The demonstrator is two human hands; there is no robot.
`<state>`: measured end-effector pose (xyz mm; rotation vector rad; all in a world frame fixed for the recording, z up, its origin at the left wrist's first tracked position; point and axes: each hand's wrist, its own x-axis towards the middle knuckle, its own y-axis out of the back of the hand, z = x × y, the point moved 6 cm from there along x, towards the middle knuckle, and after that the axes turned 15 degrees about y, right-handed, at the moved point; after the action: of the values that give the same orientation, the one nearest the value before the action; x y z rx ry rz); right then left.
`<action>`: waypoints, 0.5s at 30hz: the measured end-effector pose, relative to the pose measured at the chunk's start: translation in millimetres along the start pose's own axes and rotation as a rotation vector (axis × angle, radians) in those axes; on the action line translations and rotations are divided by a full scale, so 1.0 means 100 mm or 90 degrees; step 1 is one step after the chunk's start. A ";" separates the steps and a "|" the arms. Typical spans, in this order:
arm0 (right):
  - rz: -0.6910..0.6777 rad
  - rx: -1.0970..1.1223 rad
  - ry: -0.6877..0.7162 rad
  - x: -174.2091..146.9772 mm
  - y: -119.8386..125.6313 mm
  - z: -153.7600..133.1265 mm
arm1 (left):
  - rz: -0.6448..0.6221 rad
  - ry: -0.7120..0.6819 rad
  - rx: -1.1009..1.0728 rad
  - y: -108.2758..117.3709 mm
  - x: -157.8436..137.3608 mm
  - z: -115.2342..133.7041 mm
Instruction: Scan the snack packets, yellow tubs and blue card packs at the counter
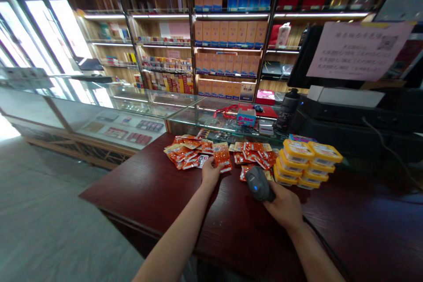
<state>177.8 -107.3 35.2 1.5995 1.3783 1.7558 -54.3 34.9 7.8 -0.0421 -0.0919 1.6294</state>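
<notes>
My left hand (210, 173) is closed on the edge of an orange snack packet (222, 154), tilted up a little over the counter. Around it lie two loose heaps of similar packets: one heap (185, 152) to the left, another heap (256, 154) to the right. In my right hand (284, 205) is a dark barcode scanner (258, 183) with a small blue light on top. Its head is near the right heap, and its cable trails down past my forearm. Yellow-lidded plastic boxes (297, 151) stand stacked just beyond my right hand.
A dark wooden counter (148, 194) spreads beneath my arms. Behind it runs a glass display case (185, 112), holding up a blue-and-pink box (246, 118). At right stand a black bottle (288, 108) and a monitor with a pink paper notice (358, 50). Shelves of boxed goods (228, 64) line the wall.
</notes>
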 end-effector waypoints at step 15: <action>0.057 0.485 -0.072 0.57 -0.01 -0.39 | 0.079 -0.042 0.046 0.04 -0.04 0.02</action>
<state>126.9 -75.7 69.1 2.1066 2.0921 1.2004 -58.4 30.3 9.5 0.0626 -0.0817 1.7578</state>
